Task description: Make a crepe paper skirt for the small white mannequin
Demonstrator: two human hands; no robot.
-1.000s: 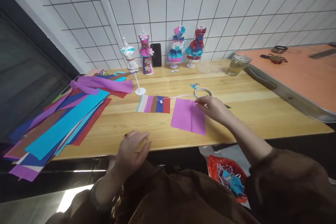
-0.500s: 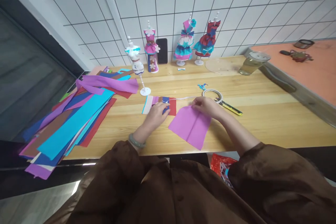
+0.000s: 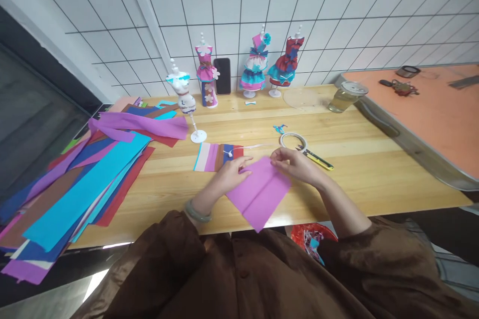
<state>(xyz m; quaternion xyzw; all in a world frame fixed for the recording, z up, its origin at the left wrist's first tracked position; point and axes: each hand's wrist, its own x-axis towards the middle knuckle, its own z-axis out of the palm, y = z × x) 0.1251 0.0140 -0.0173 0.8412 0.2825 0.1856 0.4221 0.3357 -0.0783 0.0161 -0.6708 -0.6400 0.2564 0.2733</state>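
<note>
So I'm standing here watching, and the purple sheet (image 3: 258, 194) is sitting just below the middle of the frame. The right hand (image 3: 301, 165) is pinching its top corner, thumb and finger together on it. The left hand (image 3: 230, 177) is touching the left edge, but I can't tell whether those fingers are closing on it or just resting.

What could go wrong, imo: the sheet is looking thin and already has a crease line, so an uneven pull from the two hands could stretch or tear it. Its bottom corner is pointing at the front edge of the table (image 3: 374, 174), so it could snag there. The left wrist is hovering near the striped piece (image 3: 209, 157), and a careless sweep could shift it. The cutter (image 3: 318, 158) is lying close to the right forearm, so a backward elbow swing could knock it.

Counting up: four little dress forms are standing upper centre, three dressed and one (image 3: 186, 97) nearly bare. There's one purple sheet in the hands, one striped piece, one tape roll (image 3: 282, 144), one cutter, one phone (image 3: 223, 77) and one cup (image 3: 346, 97). The strips (image 3: 86, 184) on the left are overlapping too much to count.
</note>
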